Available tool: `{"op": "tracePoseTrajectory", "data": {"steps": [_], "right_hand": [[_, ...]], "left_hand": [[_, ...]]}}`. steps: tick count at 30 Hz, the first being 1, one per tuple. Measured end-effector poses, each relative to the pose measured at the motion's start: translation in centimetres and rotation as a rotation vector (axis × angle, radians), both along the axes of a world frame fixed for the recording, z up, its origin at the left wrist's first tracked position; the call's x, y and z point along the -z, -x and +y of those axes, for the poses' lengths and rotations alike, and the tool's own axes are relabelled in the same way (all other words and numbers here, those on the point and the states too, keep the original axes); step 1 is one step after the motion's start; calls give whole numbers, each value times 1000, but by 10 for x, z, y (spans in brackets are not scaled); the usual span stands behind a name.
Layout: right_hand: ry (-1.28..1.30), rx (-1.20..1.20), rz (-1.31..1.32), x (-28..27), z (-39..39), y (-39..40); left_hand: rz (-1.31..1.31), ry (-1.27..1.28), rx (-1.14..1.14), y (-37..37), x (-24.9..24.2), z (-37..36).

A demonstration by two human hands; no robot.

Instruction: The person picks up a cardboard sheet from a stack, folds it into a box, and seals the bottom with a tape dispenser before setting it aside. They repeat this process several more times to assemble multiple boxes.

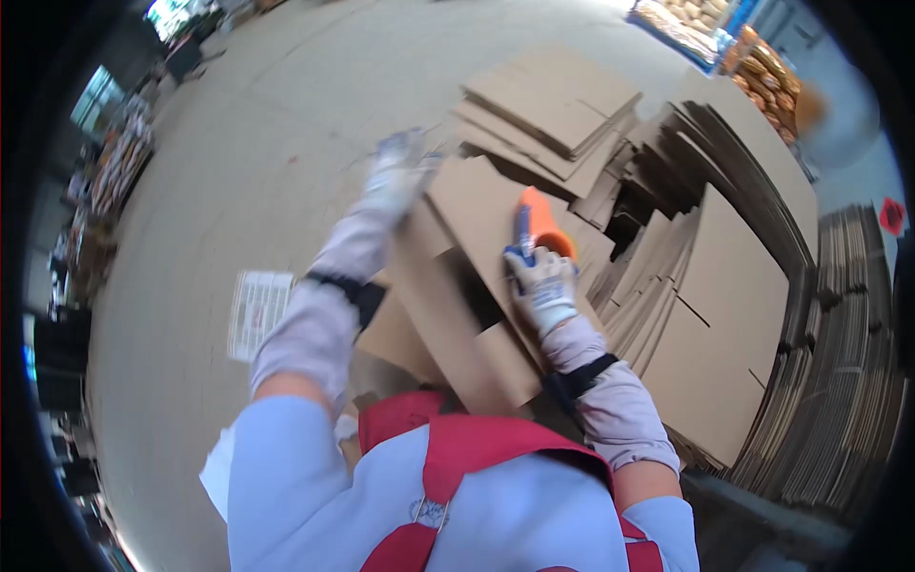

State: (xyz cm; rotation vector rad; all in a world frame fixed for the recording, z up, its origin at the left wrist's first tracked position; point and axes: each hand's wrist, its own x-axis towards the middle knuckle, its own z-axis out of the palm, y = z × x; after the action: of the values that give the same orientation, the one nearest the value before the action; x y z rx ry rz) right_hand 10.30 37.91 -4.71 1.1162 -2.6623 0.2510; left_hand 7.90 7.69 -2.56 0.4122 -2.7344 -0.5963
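Observation:
A cardboard box (481, 205) lies in front of me, its side flap blurred and a dark gap showing between its panels. My right hand (546, 284), in a white and blue work glove, is closed around an orange tape dispenser (541, 221) resting over the box's upper panel. At the box's far left corner is my left hand (402, 173), also gloved. Its fingers are stretched out and apart, smeared by motion, with nothing visible in them.
Flat cardboard sheets (553, 95) lie beyond the box. More folded cartons (729, 315) lean to the right, beside tall stacks (834, 381). A printed sheet (259, 313) is on the floor at left. Filled sacks (762, 81) stand at the far right.

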Motion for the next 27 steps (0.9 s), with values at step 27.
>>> {"op": "tracePoseTrajectory", "data": {"steps": [27], "right_hand": [[824, -372, -1045, -4, -8, -28]], "left_hand": [[-590, -1054, 432, -43, -1, 8]]}}
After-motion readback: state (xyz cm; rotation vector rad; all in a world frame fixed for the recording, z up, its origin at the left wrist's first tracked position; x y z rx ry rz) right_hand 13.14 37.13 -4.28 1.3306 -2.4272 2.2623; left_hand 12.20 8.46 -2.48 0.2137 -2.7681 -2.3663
